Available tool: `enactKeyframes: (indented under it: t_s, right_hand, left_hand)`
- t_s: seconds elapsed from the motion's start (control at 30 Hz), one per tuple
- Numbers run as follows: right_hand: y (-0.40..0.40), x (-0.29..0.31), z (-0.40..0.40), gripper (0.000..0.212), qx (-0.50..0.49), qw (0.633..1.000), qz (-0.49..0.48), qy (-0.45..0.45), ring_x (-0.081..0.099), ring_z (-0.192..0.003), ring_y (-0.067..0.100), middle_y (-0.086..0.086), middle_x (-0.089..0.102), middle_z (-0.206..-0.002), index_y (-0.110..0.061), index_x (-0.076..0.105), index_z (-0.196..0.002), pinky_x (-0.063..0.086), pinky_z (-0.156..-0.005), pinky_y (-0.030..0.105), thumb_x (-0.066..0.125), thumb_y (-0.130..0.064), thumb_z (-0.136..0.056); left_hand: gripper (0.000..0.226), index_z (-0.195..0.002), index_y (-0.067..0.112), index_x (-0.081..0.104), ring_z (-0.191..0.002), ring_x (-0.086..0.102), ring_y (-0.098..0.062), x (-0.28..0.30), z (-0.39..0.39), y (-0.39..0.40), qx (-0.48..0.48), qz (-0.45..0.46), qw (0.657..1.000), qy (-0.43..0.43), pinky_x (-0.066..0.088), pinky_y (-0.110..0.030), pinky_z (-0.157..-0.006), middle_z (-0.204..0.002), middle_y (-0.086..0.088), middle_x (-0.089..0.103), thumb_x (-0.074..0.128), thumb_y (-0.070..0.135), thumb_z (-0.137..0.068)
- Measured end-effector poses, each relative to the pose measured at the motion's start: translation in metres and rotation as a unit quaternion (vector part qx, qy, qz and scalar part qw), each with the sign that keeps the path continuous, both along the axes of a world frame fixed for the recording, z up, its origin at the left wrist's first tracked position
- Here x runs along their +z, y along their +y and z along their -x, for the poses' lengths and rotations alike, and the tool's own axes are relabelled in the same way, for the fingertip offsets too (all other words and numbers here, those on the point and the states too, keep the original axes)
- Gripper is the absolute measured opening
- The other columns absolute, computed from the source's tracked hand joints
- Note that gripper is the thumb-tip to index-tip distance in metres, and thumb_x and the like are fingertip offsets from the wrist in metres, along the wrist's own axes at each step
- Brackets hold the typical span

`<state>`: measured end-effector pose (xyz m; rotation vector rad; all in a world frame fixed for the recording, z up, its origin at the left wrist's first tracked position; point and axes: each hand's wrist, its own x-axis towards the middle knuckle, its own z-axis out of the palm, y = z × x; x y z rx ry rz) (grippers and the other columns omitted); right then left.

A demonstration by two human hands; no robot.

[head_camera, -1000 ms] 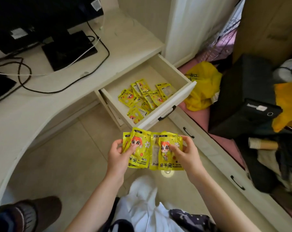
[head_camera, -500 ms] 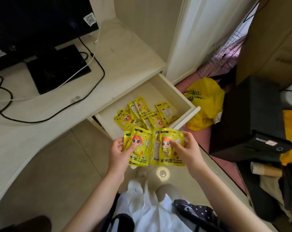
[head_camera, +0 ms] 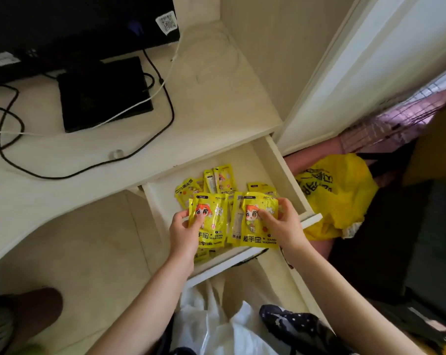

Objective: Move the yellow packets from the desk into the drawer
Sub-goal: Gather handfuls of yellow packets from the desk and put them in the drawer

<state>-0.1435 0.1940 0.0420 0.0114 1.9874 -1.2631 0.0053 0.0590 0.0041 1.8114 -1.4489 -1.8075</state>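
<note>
Both hands hold yellow hand-warmer packets with a cartoon face, right above the open drawer (head_camera: 288,172). My left hand (head_camera: 184,233) grips a small stack of yellow packets (head_camera: 213,219) by its left edge. My right hand (head_camera: 283,225) grips a second stack of yellow packets (head_camera: 252,226), thumb on its front. A narrow gap separates the two stacks. Several loose yellow packets (head_camera: 216,180) lie on the drawer floor behind them, partly hidden by the held ones. The white desk top (head_camera: 211,98) shows no packets.
A black monitor (head_camera: 63,21), its flat black base (head_camera: 101,93) and black and white cables (head_camera: 165,98) sit on the desk. A yellow plastic bag (head_camera: 339,190) lies right of the drawer. A brown slipper (head_camera: 24,311) sits lower left; white fabric (head_camera: 216,324) is below.
The hands have carried the packets forward from in front of the drawer to over it, and the two stacks have drawn slightly apart. The view has shifted closer to the desk.
</note>
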Motion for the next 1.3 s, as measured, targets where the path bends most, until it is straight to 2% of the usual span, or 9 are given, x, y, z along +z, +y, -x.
enactKeyframes:
  t_s: [0.17,0.37,0.6,0.67,0.8,0.93,1.1,1.2,1.3]
  right_hand:
    - [-0.009,-0.026,0.064,0.030,0.096,0.994,-0.047,0.019,0.062,-0.071,0.009,0.000,0.062,-0.094,-0.016,0.047,-0.114,0.048,-0.047,0.015,0.064,-0.022,-0.090]
    - [-0.043,-0.072,0.110,0.037,0.179,0.977,-0.110,0.029,0.066,-0.092,0.024,0.004,0.065,-0.106,-0.017,0.049,-0.121,0.057,-0.068,0.037,0.064,-0.024,-0.088]
    - [-0.096,-0.119,0.134,0.049,0.206,0.971,-0.122,0.013,0.061,-0.108,0.032,0.009,0.061,-0.121,-0.018,0.043,-0.132,0.054,-0.087,0.046,0.062,-0.024,-0.087]
    - [-0.111,-0.130,0.141,0.050,0.203,0.973,-0.115,0.008,0.061,-0.108,0.030,0.008,0.059,-0.125,-0.017,0.042,-0.134,0.055,-0.084,0.044,0.063,-0.023,-0.089]
    - [-0.131,-0.152,0.151,0.049,0.210,0.971,-0.112,-0.003,0.062,-0.085,0.019,0.005,0.060,-0.119,-0.017,0.042,-0.135,0.046,-0.056,0.023,0.062,-0.020,-0.090]
    - [-0.127,-0.162,0.161,0.045,0.230,0.960,-0.156,0.040,0.064,-0.096,0.026,0.008,0.064,-0.117,-0.015,0.048,-0.132,0.051,-0.075,0.032,0.061,-0.017,-0.090]
    - [-0.103,-0.150,0.164,0.050,0.291,0.934,-0.200,0.062,0.059,-0.090,0.025,0.011,0.062,-0.118,-0.011,0.040,-0.135,0.041,-0.072,0.028,0.061,-0.019,-0.091]
    - [-0.089,-0.138,0.157,0.046,0.307,0.926,-0.207,0.075,0.057,-0.088,0.025,0.013,0.060,-0.121,-0.011,0.039,-0.136,0.042,-0.072,0.029,0.056,-0.020,-0.094]
    - [-0.076,-0.121,0.149,0.046,0.314,0.923,-0.209,0.079,0.060,-0.105,0.031,0.014,0.059,-0.124,-0.009,0.037,-0.137,0.043,-0.074,0.030,0.052,-0.021,-0.095]
  left_hand:
    - [0.050,-0.126,0.021,0.050,-0.112,0.054,-0.025,-0.023,0.045,0.013,0.072,-0.016,0.995,-0.067,0.044,-0.041,-0.093,-0.128,-0.004,0.055,0.070,0.037,-0.084]
    - [0.057,-0.136,0.020,0.042,-0.120,0.049,-0.027,-0.047,0.094,0.011,0.091,-0.040,0.990,-0.103,0.041,-0.041,-0.093,-0.140,-0.005,0.046,0.066,0.036,-0.087]
    - [0.058,-0.139,0.015,0.038,-0.123,0.049,-0.029,-0.088,0.129,-0.022,0.100,-0.023,0.989,-0.109,0.040,-0.040,-0.099,-0.143,-0.008,0.044,0.064,0.030,-0.090]
    - [0.058,-0.139,0.015,0.039,-0.120,0.050,-0.029,-0.100,0.136,-0.035,0.126,-0.015,0.987,-0.102,0.040,-0.037,-0.093,-0.140,-0.008,0.045,0.065,0.031,-0.089]
    - [0.061,-0.140,0.015,0.040,-0.120,0.050,-0.027,-0.121,0.145,-0.050,0.084,-0.004,0.989,-0.123,0.040,-0.035,-0.091,-0.142,-0.007,0.044,0.064,0.037,-0.088]
    - [0.054,-0.135,0.010,0.044,-0.075,0.049,-0.001,-0.137,0.143,-0.051,0.026,0.015,0.989,-0.148,0.036,-0.013,-0.063,-0.133,-0.003,0.051,0.064,0.032,-0.089]
    - [0.037,-0.123,0.006,0.055,-0.101,0.057,-0.017,-0.134,0.123,-0.050,0.023,0.039,0.986,-0.162,0.040,-0.025,-0.083,-0.119,-0.006,0.062,0.065,0.015,-0.088]
    - [0.034,-0.120,0.007,0.057,-0.103,0.062,-0.025,-0.125,0.106,-0.047,0.034,0.045,0.985,-0.161,0.046,-0.030,-0.084,-0.111,-0.008,0.065,0.064,0.008,-0.087]
    - [0.031,-0.118,0.011,0.058,-0.096,0.060,-0.020,-0.107,0.089,-0.039,0.038,0.063,0.983,-0.168,0.047,-0.026,-0.073,-0.110,-0.004,0.065,0.063,0.008,-0.088]
